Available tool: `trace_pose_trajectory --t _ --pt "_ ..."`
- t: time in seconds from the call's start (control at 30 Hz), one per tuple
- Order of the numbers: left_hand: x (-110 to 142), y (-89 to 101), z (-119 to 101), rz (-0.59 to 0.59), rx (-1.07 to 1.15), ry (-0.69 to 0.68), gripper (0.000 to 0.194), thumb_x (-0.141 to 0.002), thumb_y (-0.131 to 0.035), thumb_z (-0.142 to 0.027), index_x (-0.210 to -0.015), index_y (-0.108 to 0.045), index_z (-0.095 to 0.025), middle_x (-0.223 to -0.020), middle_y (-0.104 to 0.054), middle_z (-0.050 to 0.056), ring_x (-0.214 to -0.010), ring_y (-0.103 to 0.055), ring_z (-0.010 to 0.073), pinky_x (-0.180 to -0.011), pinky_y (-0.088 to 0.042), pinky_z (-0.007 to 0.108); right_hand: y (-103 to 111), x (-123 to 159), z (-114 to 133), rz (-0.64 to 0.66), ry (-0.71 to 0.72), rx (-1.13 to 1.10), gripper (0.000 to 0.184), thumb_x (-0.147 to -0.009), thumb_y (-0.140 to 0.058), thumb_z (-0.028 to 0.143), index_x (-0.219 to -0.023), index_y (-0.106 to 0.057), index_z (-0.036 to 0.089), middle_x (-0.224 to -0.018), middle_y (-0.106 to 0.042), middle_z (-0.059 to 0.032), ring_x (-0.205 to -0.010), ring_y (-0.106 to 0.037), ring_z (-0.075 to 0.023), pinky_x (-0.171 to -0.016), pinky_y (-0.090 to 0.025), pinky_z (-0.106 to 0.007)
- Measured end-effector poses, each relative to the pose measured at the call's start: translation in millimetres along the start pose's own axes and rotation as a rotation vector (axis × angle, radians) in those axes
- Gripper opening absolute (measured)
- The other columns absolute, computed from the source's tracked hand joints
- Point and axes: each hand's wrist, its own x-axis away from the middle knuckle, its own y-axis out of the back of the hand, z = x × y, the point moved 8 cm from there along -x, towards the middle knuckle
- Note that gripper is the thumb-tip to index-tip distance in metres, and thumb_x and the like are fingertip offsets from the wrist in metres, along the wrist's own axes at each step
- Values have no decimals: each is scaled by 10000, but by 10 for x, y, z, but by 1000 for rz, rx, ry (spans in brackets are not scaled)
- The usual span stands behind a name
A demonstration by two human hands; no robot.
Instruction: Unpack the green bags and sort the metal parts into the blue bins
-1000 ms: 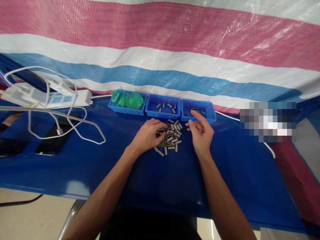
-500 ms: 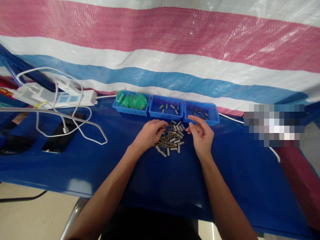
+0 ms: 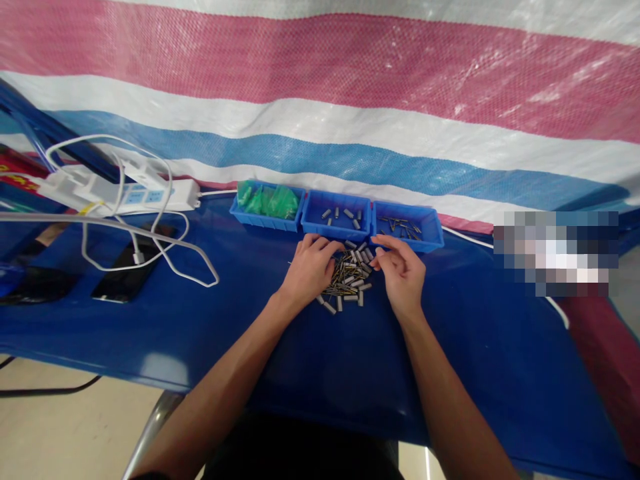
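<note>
A pile of grey cylinders and thin metal pins (image 3: 350,272) lies on the blue table in front of me. My left hand (image 3: 313,267) rests on the pile's left side with its fingers curled down into it; what is in them is hidden. A thin tip pokes out at that hand's left edge. My right hand (image 3: 400,270) hovers at the right edge of the pile, its index finger and thumb apart and nothing visible between them. Behind the pile, the middle blue bin (image 3: 336,231) contains several cylinders, and the right blue bin (image 3: 430,233) several pins.
The left blue bin (image 3: 267,225) is filled with green plastic bags (image 3: 275,202). Farther left are a white power strip (image 3: 175,195), looped white cables (image 3: 200,257) and a black phone (image 3: 123,277). A striped tarp (image 3: 320,60) hangs behind the table (image 3: 340,373).
My left hand has shifted right over the pile, covering more of its left side. My right hand stays beside the pile, its index finger now lower. The view has turned slightly left.
</note>
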Motion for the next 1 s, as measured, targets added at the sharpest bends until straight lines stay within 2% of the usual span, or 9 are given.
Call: trace_pose_trajectory --t 0.23,0.4,0.53,0.67,0.87,1.0 --pt "-6 -25 11 28 -58 -24 295 -965 -494 -67 -1188 -639 -195 -1106 -673 111 -1108 -559 298 -945 -505 455 -8 3 -18 8 -17 7 234 -913 -716 333 -1127 -748 244 -1117 -793 -79 -648 -692 -155 -592 -590 -315" --pt "-18 95 33 -117 193 -44 251 -976 -486 -62 -1146 -624 -185 -1065 -647 86 -964 -627 204 -885 -535 340 -40 15 -7 25 -33 -16 209 -911 -723 340 -1096 -753 247 -1037 -797 -63 -647 -695 -158 -620 -598 -323" --pt "-14 185 41 -223 404 -74 246 -943 -611 -87 -1156 -657 -201 -978 -700 32 -890 -682 156 -854 -554 282 -70 40 -59 62 -81 -10 203 -905 -737 377 -1050 -759 237 -930 -791 -59 -700 -721 -193 -669 -617 -350" --pt "1 251 73 -307 537 -54 262 -887 -717 -110 -1134 -687 -190 -932 -741 18 -840 -716 145 -824 -587 270 -126 66 -113 140 -102 -7 258 -875 -772 398 -1078 -766 239 -923 -778 -52 -703 -708 -184 -667 -606 -338" --pt "25 360 3 -349 499 -104 246 -872 -751 -121 -1107 -718 -184 -1051 -748 65 -858 -724 144 -818 -617 274 -192 88 -100 216 -86 4 321 -845 -806 365 -1135 -773 230 -939 -787 -54 -707 -708 -165 -654 -591 -303" --pt "30 356 -2 -326 453 -85 212 -886 -744 -134 -1091 -723 -185 -1078 -756 74 -919 -746 160 -874 -626 286 -202 96 -101 229 -81 -14 245 -828 -824 345 -1041 -807 226 -932 -797 -53 -736 -727 -174 -676 -613 -310"
